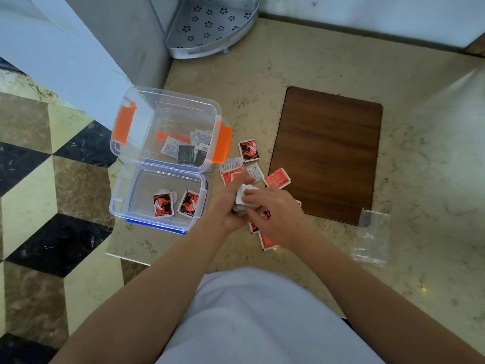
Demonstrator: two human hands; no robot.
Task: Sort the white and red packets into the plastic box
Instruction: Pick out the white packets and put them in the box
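Note:
Two clear plastic boxes stand on the left of the counter. The far box with orange clasps (126, 143) holds several white and dark packets (195, 147). The near box with blue trim (157, 225) holds two red packets (175, 204). Loose red packets (248, 151) and white packets (255, 172) lie scattered just right of the boxes. My left hand (228, 206) and my right hand (275, 214) meet over this pile, both closed on a small stack of white packets (242, 194). More red packets (266, 241) poke out under my right hand.
A brown wooden board (328, 153) lies to the right of the pile. An empty clear plastic bag (371, 237) sits at its near right corner. A grey perforated corner shelf (210, 24) stands at the back. The counter's left edge (115, 254) drops to a tiled floor.

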